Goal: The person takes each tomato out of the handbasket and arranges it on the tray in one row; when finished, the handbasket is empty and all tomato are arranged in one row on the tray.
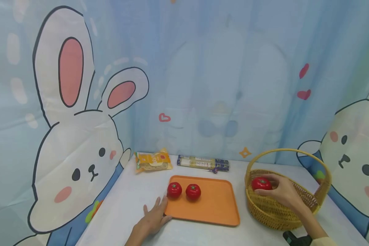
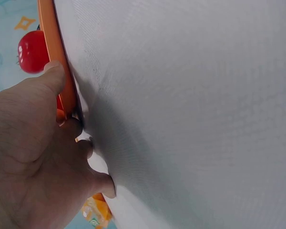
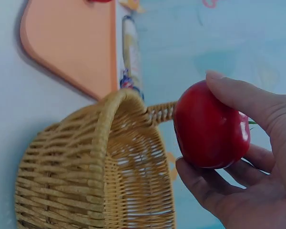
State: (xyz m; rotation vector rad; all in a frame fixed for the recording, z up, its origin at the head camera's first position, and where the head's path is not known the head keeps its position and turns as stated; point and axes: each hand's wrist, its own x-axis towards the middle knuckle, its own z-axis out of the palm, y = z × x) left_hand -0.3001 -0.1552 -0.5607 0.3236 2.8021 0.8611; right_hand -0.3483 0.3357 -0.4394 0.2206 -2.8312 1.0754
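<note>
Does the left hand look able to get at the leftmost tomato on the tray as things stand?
Probably yes: the left hand touches the near-left corner of the orange tray, and the leftmost tomato sits just ahead of it, with seemingly only the tray's low rim between.

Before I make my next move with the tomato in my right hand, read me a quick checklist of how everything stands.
1. Grip: ok. The right hand holds the tomato between thumb and fingers.
2. Position: ok. The tomato is held over the opening of the basket.
3. Basket upright: ok.
4. Whole basket floor visible: not ok. The right hand and forearm hide part of it.
5. Left hand touching the orange tray: ok.
6. Left hand's pressure on the tray: cannot tell.
</note>
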